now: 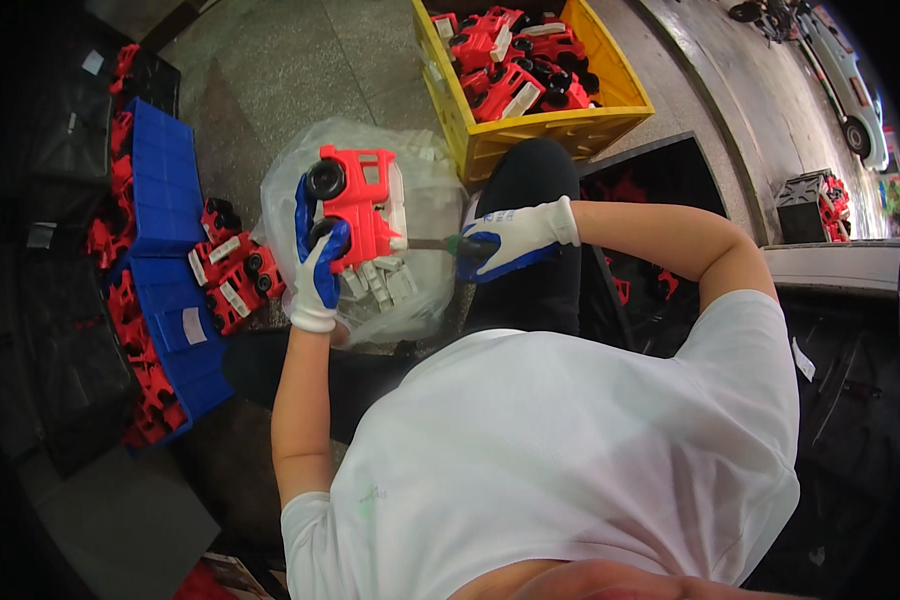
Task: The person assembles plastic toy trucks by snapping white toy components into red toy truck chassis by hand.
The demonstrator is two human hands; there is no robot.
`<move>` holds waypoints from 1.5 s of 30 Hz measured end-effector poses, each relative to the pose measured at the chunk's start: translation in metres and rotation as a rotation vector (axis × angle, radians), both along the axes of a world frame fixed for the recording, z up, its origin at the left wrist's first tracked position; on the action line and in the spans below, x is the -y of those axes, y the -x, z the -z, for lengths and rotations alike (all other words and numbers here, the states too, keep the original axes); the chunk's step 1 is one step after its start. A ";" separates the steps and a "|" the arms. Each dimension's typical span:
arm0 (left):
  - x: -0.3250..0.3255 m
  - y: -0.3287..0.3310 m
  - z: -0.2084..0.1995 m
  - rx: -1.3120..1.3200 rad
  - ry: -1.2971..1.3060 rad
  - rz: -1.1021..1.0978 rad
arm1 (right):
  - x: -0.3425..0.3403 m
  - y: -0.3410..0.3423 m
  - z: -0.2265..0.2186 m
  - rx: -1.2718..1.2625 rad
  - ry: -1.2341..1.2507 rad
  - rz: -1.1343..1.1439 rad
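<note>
My left hand (318, 262), in a white and blue glove, grips a red toy truck (363, 205) with black wheels and holds it up on its side. My right hand (515, 242), gloved the same way, is closed on a screwdriver (442, 244) with a green handle. The screwdriver's shaft points left and its tip touches the truck's white side. Below the truck lies a clear plastic bag (425, 190) holding several white plastic parts (382, 284).
A yellow crate (555, 130) full of red toy trucks stands ahead. Blue bins (165, 190) with more red trucks and parts sit on the left. Black crates line the far left and right. A white car (850, 75) is parked at the upper right.
</note>
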State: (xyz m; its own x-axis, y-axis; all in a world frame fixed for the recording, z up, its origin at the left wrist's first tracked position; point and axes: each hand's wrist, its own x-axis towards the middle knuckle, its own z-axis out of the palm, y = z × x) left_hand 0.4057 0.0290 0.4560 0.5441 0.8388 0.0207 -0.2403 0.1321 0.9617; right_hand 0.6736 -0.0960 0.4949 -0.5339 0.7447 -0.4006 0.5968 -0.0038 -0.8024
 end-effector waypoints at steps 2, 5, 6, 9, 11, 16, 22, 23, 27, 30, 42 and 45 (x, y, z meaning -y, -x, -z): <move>0.001 -0.003 -0.005 0.061 0.018 0.027 | 0.006 -0.001 0.008 -0.013 -0.023 0.028; 0.001 -0.007 -0.014 0.037 -0.049 0.029 | 0.013 0.001 0.021 0.106 -0.096 0.048; 0.000 -0.005 -0.014 0.039 -0.045 0.031 | 0.011 0.004 0.020 0.108 -0.091 0.050; -0.010 0.000 -0.015 0.015 -0.073 0.044 | 0.009 0.018 0.006 0.200 0.002 0.102; -0.010 -0.007 -0.021 0.059 -0.110 0.056 | 0.014 0.017 0.026 0.173 -0.057 0.133; -0.033 -0.008 -0.018 0.038 -0.128 0.075 | 0.000 0.011 -0.016 0.094 0.113 0.125; -0.029 -0.015 -0.032 0.120 -0.063 0.098 | 0.012 -0.015 -0.022 -0.076 0.337 0.206; -0.028 -0.016 -0.032 0.106 -0.075 0.084 | 0.014 -0.018 -0.015 -0.053 0.203 0.209; -0.028 -0.021 -0.032 0.065 -0.082 0.127 | 0.013 -0.015 -0.033 0.035 0.223 0.215; -0.022 -0.032 -0.047 0.062 -0.096 0.121 | 0.017 -0.026 -0.042 0.235 -0.047 0.146; -0.024 -0.077 -0.043 0.177 -0.072 0.192 | 0.028 -0.045 -0.042 0.334 -0.105 0.243; -0.031 -0.079 -0.047 0.200 -0.098 0.161 | 0.030 -0.041 -0.045 0.324 -0.082 0.262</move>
State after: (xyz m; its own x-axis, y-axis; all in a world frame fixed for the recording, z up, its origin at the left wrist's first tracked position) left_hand 0.4845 0.0596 0.5026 0.6474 0.7303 0.2178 -0.4102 0.0931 0.9072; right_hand 0.7148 -0.1256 0.5404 -0.1786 0.8749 -0.4503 0.8057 -0.1326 -0.5773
